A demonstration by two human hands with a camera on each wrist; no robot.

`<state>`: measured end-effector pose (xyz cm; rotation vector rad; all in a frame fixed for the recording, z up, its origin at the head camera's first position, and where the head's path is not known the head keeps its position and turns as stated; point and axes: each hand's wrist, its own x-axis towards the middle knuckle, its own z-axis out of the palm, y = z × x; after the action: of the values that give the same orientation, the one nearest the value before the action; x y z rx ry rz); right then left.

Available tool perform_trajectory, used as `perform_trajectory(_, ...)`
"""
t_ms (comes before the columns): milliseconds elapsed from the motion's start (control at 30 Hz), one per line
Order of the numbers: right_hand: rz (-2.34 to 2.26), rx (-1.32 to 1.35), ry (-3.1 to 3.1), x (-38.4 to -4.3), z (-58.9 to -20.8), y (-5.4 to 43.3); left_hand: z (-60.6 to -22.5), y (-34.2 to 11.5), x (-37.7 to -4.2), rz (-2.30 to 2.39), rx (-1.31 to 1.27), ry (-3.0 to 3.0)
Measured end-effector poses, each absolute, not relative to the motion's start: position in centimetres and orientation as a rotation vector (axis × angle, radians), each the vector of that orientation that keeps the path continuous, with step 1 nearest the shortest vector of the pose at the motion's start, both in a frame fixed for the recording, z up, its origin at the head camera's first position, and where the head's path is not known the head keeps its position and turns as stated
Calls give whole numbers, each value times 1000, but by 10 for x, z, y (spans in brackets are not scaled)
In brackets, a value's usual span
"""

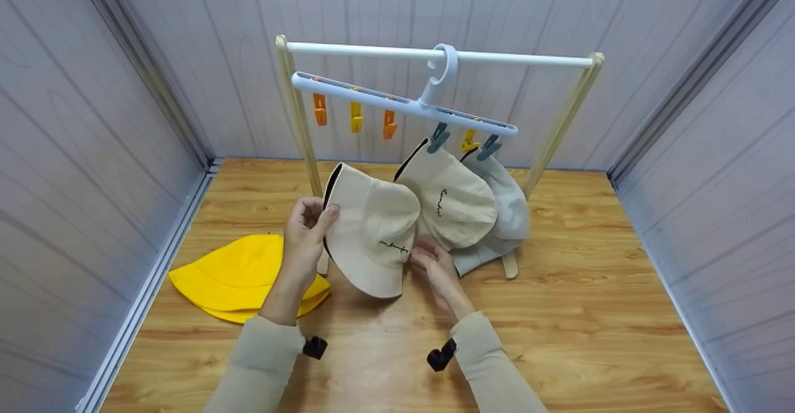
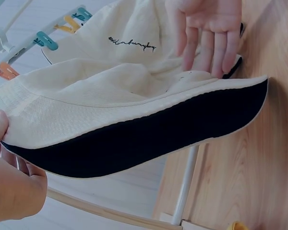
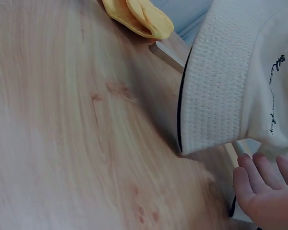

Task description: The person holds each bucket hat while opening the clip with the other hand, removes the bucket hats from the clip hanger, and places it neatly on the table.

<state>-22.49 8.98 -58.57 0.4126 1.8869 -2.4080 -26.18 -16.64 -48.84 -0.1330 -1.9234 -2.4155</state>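
Held hat [image 1: 372, 233]: cream bucket shape; ribbed stitching round brim, black underside, dark script on crown; tilted, brim leftward and down.
Hat's place: in the air below the left half of the hanger [image 1: 404, 106], between the 2 hands.
Left hand [image 1: 304, 233]: below hanger's left end; thumb and fingers pinch the brim edge.
Right hand [image 1: 438, 270]: below hanger, just right of its middle; fingers loosely extended beside the crown; cannot tell whether they touch.
Hung hats: 1 cream hat [image 1: 456, 202], 1 grey hat [image 1: 512, 208], both clipped under hanger's right half.
Yellow hat [image 1: 239, 270]: on wooden surface [image 1: 596, 313], low and left of hanger.
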Motion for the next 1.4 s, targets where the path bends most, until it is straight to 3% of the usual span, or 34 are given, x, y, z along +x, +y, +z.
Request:
perform_trajectory(933, -2381, 470, 1968, -213, -578, 77, -523, -206, -251, -2398, 77, -1928)
perform_trajectory(1400, -2313, 403, 2185, -215, -567, 70, -544, -234, -243, -2370, 320, -1992)
